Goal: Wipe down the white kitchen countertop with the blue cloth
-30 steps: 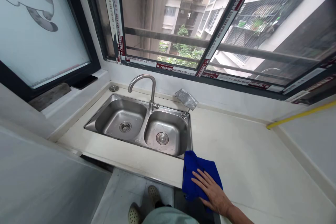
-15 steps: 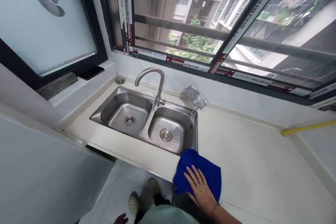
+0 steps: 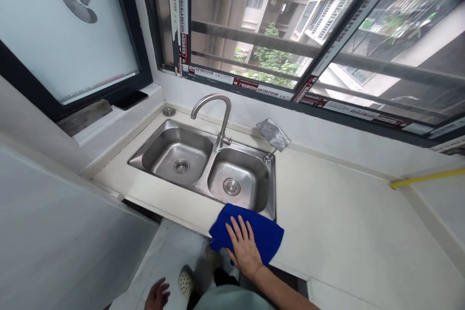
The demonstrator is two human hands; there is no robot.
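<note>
A blue cloth (image 3: 269, 235) lies spread over the front edge of the white counter (image 3: 337, 218), its far side reaching the rim of the right sink basin. My right hand (image 3: 245, 249) rests flat on top of it, fingers stretched out and a little apart. Down at the bottom left, my left hand (image 3: 157, 294) hangs above the floor, empty, with loosely bent fingers apart. Just beyond the cloth is a steel double sink (image 3: 209, 167) with some water drops in it.
A curved faucet (image 3: 225, 118) rises behind the sink. Crinkled silver wrap (image 3: 274, 134) covers something at the back right corner. A round metal drain piece (image 3: 169, 111) sits at the back left. A dark phone-like slab (image 3: 131, 100) lies on the sill. A yellow pipe (image 3: 425, 179) runs along the right.
My right hand has slid left along the counter's front edge, taking the blue cloth with it. My left hand has come up further into view.
</note>
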